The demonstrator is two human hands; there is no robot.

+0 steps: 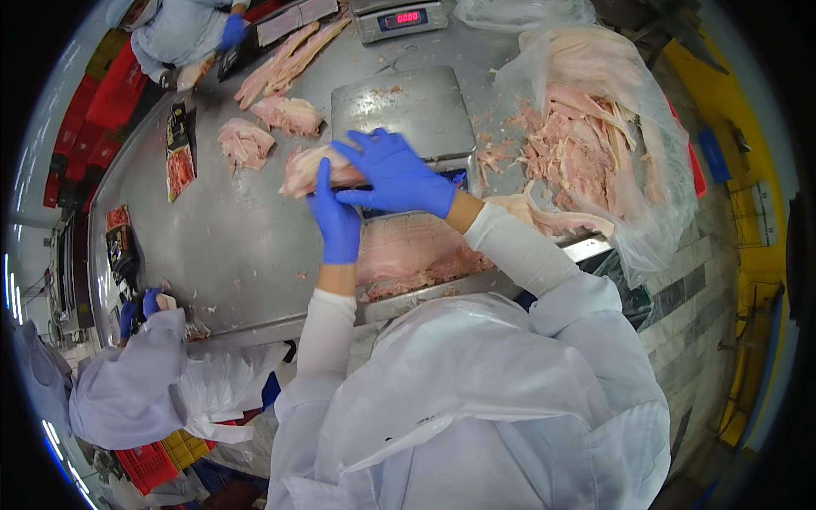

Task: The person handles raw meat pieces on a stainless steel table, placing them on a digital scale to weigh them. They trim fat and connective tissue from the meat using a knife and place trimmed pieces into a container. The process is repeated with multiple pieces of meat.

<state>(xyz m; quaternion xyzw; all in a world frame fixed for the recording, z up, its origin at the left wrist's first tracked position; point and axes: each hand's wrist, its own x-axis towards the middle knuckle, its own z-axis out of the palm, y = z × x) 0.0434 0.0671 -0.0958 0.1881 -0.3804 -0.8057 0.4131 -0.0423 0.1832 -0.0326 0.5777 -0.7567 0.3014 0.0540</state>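
Observation:
Both my hands wear blue gloves. My left hand (336,213) touches the near side of a folded piece of pale raw meat (315,169), its thumb or a finger pointing up along it. My right hand (398,175) lies spread over the right end of that piece, fingers apart, beside the steel plate of a scale (401,105). Just left and behind are two more folded meat pieces (245,143) (290,116). A broad slab of raw meat (414,248) lies at the table edge before me, under my right forearm.
An open clear plastic bag (660,185) with a heap of raw meat strips (580,153) is at the right. Long meat strips (280,64) and a second scale (398,19) stand at the back. Printed packs (180,153) lie left. Co-workers (185,32) (127,382) are back left and near left.

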